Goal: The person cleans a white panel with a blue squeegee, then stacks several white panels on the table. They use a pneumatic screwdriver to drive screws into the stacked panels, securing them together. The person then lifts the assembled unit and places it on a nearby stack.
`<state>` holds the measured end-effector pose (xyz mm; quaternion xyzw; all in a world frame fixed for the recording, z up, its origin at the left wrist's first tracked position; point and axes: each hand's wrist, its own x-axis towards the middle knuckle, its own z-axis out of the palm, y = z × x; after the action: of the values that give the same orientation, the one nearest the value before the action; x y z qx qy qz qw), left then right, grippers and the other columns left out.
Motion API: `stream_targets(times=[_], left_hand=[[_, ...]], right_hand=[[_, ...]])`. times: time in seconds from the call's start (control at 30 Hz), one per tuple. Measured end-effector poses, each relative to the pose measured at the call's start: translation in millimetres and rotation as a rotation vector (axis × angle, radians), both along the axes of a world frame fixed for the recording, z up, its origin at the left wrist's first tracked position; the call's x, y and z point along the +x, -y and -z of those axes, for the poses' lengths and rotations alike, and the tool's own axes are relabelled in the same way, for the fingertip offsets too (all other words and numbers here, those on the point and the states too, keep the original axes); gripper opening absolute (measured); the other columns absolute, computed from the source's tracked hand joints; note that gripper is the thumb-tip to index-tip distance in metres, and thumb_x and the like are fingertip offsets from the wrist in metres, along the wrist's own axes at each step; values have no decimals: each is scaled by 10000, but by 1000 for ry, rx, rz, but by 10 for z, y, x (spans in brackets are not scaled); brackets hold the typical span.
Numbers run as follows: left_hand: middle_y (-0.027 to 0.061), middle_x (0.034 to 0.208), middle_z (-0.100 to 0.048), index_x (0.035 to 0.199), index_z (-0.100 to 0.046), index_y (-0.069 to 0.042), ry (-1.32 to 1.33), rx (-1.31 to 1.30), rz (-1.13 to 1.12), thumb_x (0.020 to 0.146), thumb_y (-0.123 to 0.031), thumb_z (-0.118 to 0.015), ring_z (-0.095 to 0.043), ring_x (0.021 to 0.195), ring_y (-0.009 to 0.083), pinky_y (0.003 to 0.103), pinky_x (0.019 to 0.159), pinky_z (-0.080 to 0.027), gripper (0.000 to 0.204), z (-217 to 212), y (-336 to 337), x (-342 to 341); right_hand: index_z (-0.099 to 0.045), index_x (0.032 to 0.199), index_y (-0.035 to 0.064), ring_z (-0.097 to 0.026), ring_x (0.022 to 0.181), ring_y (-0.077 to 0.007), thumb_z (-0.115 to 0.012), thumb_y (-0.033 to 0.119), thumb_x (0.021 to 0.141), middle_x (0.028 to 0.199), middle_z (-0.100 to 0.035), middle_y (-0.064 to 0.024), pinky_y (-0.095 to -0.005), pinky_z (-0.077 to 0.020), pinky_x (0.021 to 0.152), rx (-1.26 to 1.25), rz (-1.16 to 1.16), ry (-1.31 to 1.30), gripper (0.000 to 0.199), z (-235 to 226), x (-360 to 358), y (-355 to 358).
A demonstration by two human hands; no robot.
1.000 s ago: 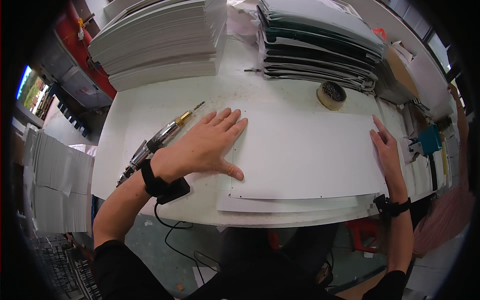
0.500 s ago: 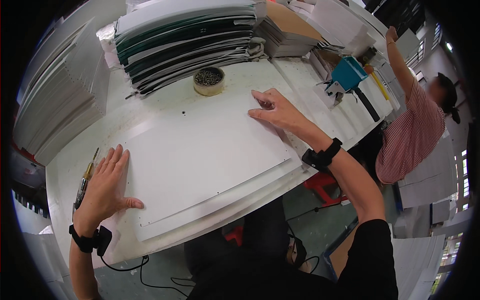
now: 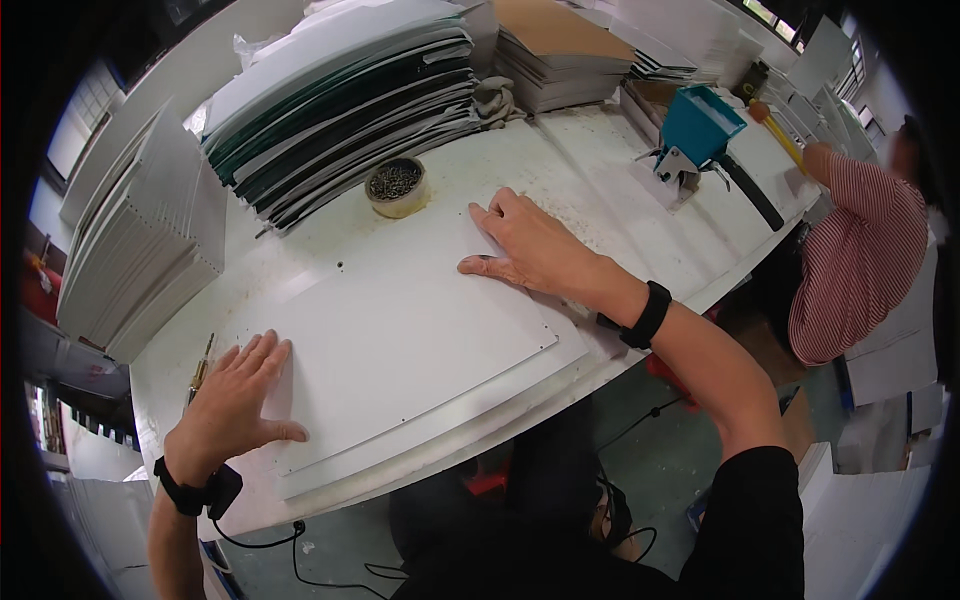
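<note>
A white rectangular board (image 3: 400,350) with a few small dark holes lies on the white table, slightly offset over another white sheet (image 3: 480,408). My left hand (image 3: 240,390) rests flat along its left edge, fingers stretched and thumb apart, holding nothing. At the right edge my right hand (image 3: 535,245) lies on the board, thumb and forefinger apart with nothing between them; its other fingers are partly hidden. A thin screwdriver-like tool (image 3: 203,365) with a brass-coloured part lies beyond my left hand, partly covered by it. Past the board stands a round tub (image 3: 397,187) of small metal pieces.
Stacked dark and white sheets (image 3: 345,110) rise at the back, and white boards (image 3: 150,230) at the left. A brown-topped stack (image 3: 560,60) stands behind. Right of my right hand is a teal device (image 3: 700,125) with a black handle. A person in a striped top (image 3: 860,260) is at the right.
The view has shifted, so the table appears lower at the back. My right thumb is a little farther from the forefinger. The other person's raised arm has come down.
</note>
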<state>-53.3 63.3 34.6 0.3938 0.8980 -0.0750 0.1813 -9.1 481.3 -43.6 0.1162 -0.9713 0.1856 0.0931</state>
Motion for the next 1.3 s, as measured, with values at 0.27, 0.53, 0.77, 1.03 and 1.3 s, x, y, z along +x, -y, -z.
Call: stream_targets(times=[0.27, 0.53, 0.77, 1.03, 1.3], left_hand=[[359, 1570, -343, 1522, -342, 104, -29, 383, 300, 838, -583, -773, -371, 1465, 457, 452, 1226, -325, 1061, 421, -1896, -390], [368, 1599, -280, 1545, -305, 101, 4, 296, 320, 821, -609, -771, -292, 1509, 462, 445, 1240, -306, 1116, 466, -2143, -476], [311, 1645, -243, 1563, -297, 76, 23, 263, 257, 807, -572, -789, -285, 1527, 414, 422, 1246, -300, 1111, 442, -2148, -414], [323, 1640, -243, 1559, -300, 80, -7, 255, 278, 813, -574, -786, -296, 1519, 424, 425, 1238, -312, 1105, 456, -2168, -416], [332, 1627, -263, 1551, -303, 87, -21, 270, 309, 820, -609, -763, -325, 1504, 428, 426, 1226, -329, 1109, 514, -2109, -453]], right_hand=[[-539, 1391, -70, -565, 1021, -351, -724, 474, 938, 1127, -537, -214, -415, -501, 894, -3, -23, -49, 731, 66, -23, -36], [-492, 1461, -52, -565, 1047, -329, -802, 496, 857, 1182, -520, -195, -387, -499, 909, -132, -150, 81, 872, 1, 42, -313], [-417, 1529, -33, -549, 1082, -321, -894, 485, 741, 1257, -493, -179, -363, -479, 944, -195, -219, 226, 1056, -75, 349, -568], [-385, 1539, -36, -552, 1108, -338, -908, 452, 711, 1264, -501, -199, -382, -479, 961, -93, -133, 292, 1094, -126, 420, -435], [-368, 1524, -75, -476, 1320, -423, -904, 471, 692, 1444, -428, -281, -418, -435, 1105, -24, -146, 294, 1130, -214, 647, -333]])
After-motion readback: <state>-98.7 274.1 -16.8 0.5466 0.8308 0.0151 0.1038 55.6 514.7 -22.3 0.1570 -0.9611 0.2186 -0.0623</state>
